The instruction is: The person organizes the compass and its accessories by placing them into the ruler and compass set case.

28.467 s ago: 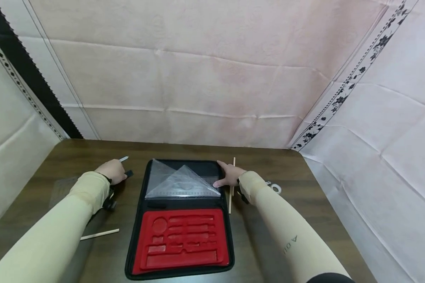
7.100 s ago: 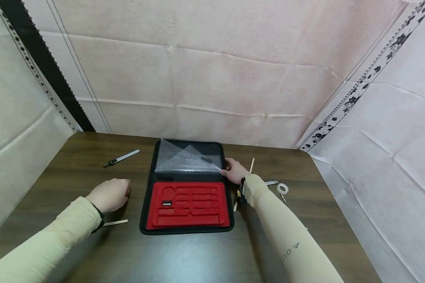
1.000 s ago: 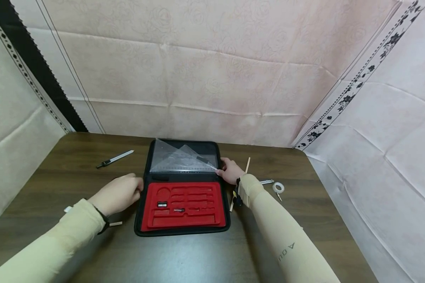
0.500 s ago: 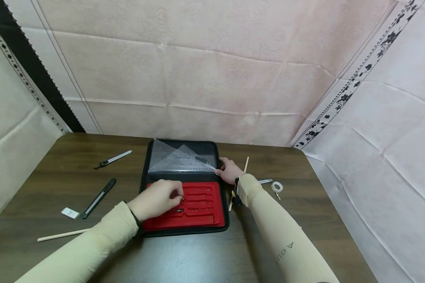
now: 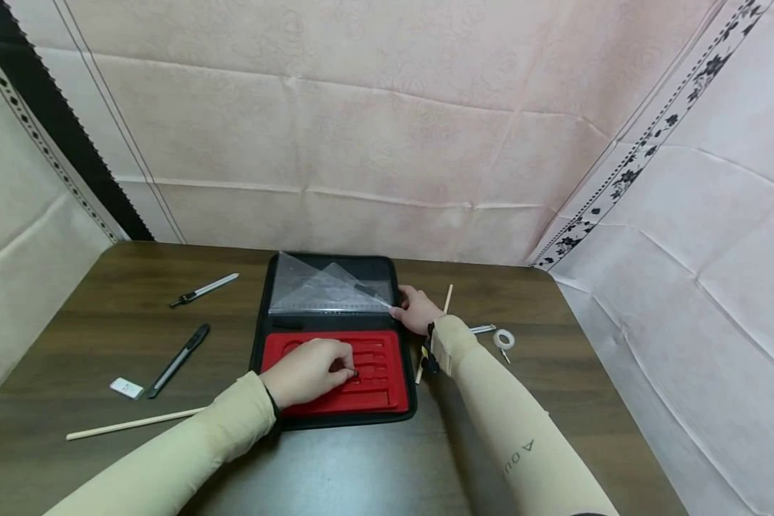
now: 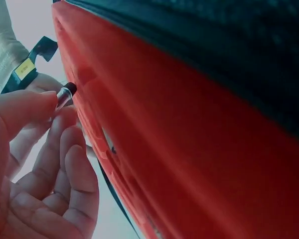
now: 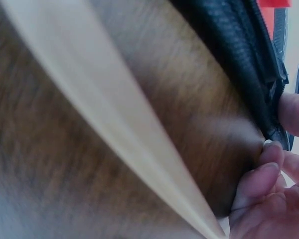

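Note:
An open black zip case (image 5: 255,356) holds a red moulded tray (image 5: 377,362) in its near half. Clear set squares (image 5: 329,290) lie in its far half. Over the middle of the tray, my left hand (image 5: 312,369) pinches a small metal cylinder (image 6: 65,95) with a black end between thumb and fingertips; the left wrist view shows it close above the tray's slots. My right hand (image 5: 418,310) grips the case's right edge, thumb on one side and fingers (image 7: 259,179) on the other.
Left on the table are a compass (image 5: 205,289), a slim black-and-grey tool (image 5: 178,360), a white eraser (image 5: 127,388) and a wooden stick (image 5: 132,424). Right of the case lie another stick (image 5: 448,297), a metal tool (image 5: 484,329) and a white ring-shaped roll (image 5: 504,339).
My left hand has moved right from the case's left edge to over the tray. Since the oldest frame, it let go of the compass, and small pieces came into the tray. My right hand stays put.

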{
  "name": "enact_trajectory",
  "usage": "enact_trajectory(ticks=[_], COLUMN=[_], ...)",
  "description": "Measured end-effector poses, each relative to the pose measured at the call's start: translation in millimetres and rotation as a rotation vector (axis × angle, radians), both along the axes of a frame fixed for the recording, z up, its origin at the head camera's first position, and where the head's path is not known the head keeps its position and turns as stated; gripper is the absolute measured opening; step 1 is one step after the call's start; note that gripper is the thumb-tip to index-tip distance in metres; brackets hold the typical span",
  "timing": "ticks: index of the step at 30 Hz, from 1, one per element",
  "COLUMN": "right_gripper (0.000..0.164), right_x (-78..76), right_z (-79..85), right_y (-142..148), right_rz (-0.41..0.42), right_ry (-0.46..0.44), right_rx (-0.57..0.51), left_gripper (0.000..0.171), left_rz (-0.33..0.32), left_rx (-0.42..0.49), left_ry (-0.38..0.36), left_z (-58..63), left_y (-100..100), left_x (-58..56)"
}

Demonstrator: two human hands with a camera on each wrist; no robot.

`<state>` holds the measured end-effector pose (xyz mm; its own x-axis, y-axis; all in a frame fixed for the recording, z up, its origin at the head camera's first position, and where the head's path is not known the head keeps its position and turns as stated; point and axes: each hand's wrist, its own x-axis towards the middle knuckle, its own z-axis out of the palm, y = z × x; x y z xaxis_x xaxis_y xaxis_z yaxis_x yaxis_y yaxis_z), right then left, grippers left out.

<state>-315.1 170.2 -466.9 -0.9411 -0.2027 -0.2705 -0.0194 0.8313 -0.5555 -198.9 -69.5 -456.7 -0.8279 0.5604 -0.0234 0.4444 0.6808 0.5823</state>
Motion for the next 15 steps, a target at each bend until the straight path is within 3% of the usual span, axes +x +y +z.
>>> enact_trajectory(ticks=[15], right_gripper=[0.062], right_x=[-3.3], right_z=[-5.2], right_y=[3.2], right_rz=[0.027], right_ry=[0.020], right_rx=[0.034], left_gripper=[0.018], left_rz=[0.020], left_rx=[-0.078], left_ry=[0.035], left_z=[1.7], left_y=[3.9], left_x=[7.7])
